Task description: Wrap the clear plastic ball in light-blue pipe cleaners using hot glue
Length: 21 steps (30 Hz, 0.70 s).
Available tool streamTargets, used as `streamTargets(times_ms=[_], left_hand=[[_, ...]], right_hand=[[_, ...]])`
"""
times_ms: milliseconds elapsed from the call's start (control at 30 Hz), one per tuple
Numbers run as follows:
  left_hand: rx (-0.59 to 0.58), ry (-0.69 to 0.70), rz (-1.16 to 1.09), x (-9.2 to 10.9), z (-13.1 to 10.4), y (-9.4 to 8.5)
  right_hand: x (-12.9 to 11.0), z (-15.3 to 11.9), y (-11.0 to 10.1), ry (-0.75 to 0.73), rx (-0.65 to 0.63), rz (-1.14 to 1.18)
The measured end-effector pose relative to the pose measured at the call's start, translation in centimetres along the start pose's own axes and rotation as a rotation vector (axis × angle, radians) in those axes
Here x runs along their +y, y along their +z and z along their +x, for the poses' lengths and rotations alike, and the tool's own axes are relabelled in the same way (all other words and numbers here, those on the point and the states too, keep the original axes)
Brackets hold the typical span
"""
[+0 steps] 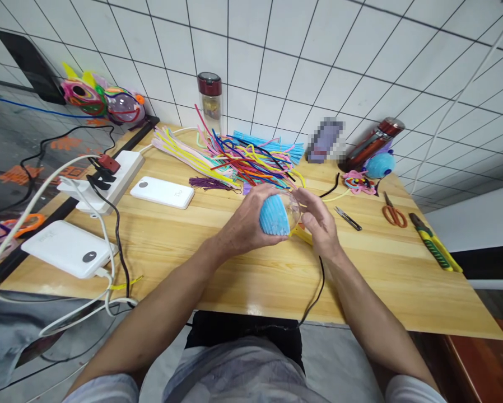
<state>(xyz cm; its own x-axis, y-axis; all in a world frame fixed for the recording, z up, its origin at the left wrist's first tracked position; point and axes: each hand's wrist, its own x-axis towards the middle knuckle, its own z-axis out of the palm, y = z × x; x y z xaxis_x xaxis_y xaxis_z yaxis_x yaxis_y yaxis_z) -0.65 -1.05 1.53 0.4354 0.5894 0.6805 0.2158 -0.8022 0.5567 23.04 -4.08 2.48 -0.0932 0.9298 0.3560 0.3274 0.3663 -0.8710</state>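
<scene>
A clear ball (294, 211), its left part covered with rows of light blue pipe cleaner, is held just above the wooden table. My left hand (246, 223) wraps round the blue-covered side. On the bare, transparent side, my right hand (321, 223) has its fingers curved against the ball. Below the ball and beside my right hand lies a yellow tool (302, 234), partly hidden, with a black cord running toward the table's front edge. Behind my hands is a pile of colourful pipe cleaners (251, 159).
White power banks (162, 192) and a power strip (117, 182) with cables occupy the left. Small scissors (394, 214), snips (348, 218) and green-yellow pliers (434, 243) lie right. A jar (210, 103), a red flask (371, 143) and a blue ball figure (380, 165) stand near the tiled wall.
</scene>
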Motion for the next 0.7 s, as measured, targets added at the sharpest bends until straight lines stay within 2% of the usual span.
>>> streamTargets(times_ms=[67,133,200,267,367,433,533,700], left_hand=[[0.04,-0.014,0.023,-0.2,0.0,-0.2],[0.067,-0.047,0.044,-0.4,0.1,-0.5],[0.071,-0.077,0.074,-0.4,0.2,-0.9],[0.077,-0.087,0.11,-0.3,0.4,-1.3],[0.102,-0.076,0.153,0.1,0.6,-1.6],[0.096,-0.067,0.166,0.5,0.7,-1.6],[0.057,-0.054,0.171,1.3,0.9,-1.6],[0.04,-0.029,0.173,2.0,1.0,-1.4]], right_hand=[[-0.3,0.7,-1.4,0.055,0.078,-0.086],[-0.4,1.2,-3.0,0.138,0.104,-0.21],[-0.6,1.4,-4.3,0.234,0.046,-0.38],[-0.9,1.2,-4.7,0.323,-0.081,-0.584],[-1.5,0.3,-3.7,0.405,-0.287,-0.87],[-1.8,-0.5,-2.5,0.426,-0.367,-1.004],[-1.8,-1.5,-1.0,0.455,-0.408,-1.109],[-1.4,-1.7,-0.2,0.446,-0.413,-1.087]])
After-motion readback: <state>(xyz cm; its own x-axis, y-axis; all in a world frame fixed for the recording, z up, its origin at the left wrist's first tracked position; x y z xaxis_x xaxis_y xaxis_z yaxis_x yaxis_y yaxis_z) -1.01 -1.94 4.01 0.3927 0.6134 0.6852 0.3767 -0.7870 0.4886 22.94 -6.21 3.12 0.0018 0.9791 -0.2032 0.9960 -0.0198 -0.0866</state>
